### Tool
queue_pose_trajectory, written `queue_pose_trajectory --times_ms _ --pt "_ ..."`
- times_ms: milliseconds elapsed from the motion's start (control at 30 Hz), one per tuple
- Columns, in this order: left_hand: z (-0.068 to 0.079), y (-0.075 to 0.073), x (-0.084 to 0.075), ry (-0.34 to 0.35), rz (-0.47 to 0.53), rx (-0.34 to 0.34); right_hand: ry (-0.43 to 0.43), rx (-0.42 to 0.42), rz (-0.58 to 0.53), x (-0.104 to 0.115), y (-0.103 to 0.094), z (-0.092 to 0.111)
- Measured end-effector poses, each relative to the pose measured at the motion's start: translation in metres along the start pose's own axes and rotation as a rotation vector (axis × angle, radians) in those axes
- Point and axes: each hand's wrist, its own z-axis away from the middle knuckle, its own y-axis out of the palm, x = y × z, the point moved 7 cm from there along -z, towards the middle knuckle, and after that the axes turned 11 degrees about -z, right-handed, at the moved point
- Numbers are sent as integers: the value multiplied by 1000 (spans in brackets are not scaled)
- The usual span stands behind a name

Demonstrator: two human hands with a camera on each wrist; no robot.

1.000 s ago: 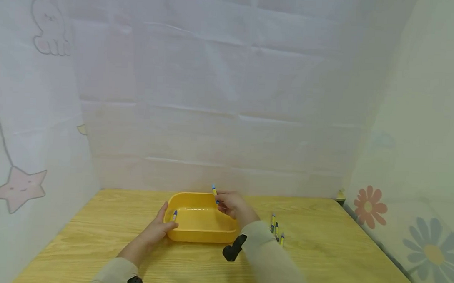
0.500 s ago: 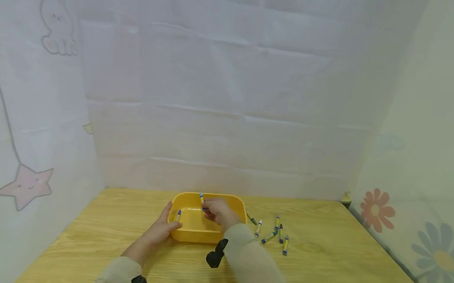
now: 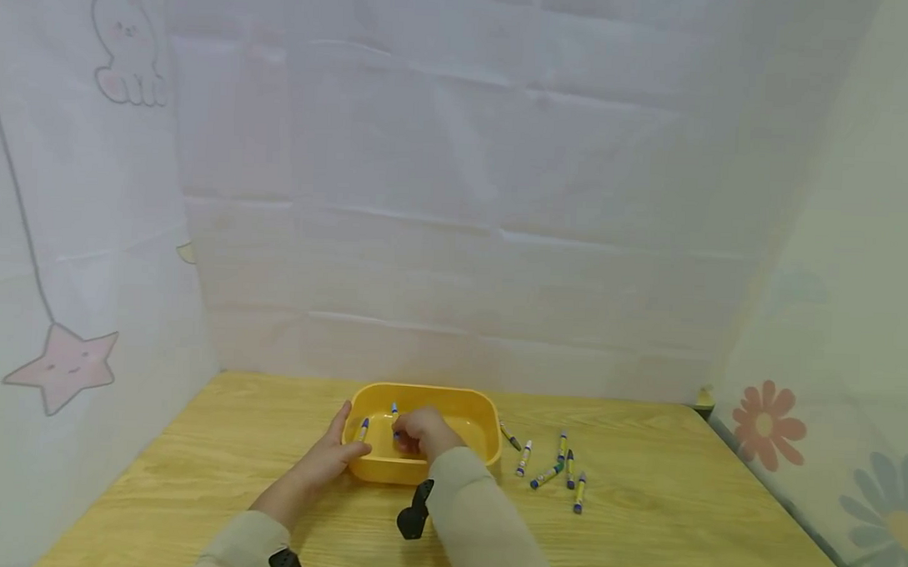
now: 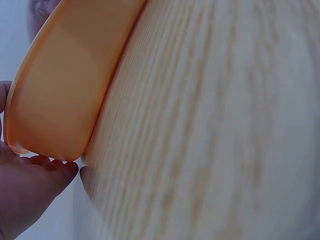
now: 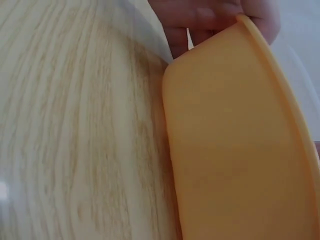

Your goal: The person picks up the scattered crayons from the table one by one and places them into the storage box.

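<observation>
A yellow plastic bin (image 3: 447,473) sits on the wooden table. My left hand (image 3: 326,461) grips its left end, thumb over the rim and fingers along the outside; the left wrist view shows this hand (image 4: 30,192) against the orange-looking wall (image 4: 65,95). Inside the bin, my right hand (image 3: 426,433) pinches a crayon (image 3: 394,413) with a light blue tip, held near upright close to the bin's floor. Its fingertips are partly hidden. Another crayon (image 3: 363,430), with a dark blue tip, leans in the left part of the bin near my left thumb.
Several crayons lie loose on the table right of the bin, among them a white-tipped crayon (image 3: 524,459), a green-tipped crayon (image 3: 546,475) and one nearest the front (image 3: 579,494). A dark green-tipped crayon (image 3: 510,436) lies close by the bin's right wall. White sheeting (image 3: 456,233) hangs behind the table.
My right hand has moved left and down into the bin with the crayon. My left hand keeps its grip on the bin's end. The whole head view has shifted slightly.
</observation>
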Motion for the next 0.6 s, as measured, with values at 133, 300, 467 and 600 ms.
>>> queue_pose_trajectory --times_ms 133,300,467,600 --pt "1 -1 -2 -10 -16 4 29 11 32 -5 5 -1" --pt "1 -1 -3 -13 -18 6 36 -7 92 -6 8 -2" --pt "1 -1 -3 -6 -23 5 30 -28 170 -8 8 -9" --pt "1 -1 -2 -11 -19 3 31 -42 189 -10 8 -14"
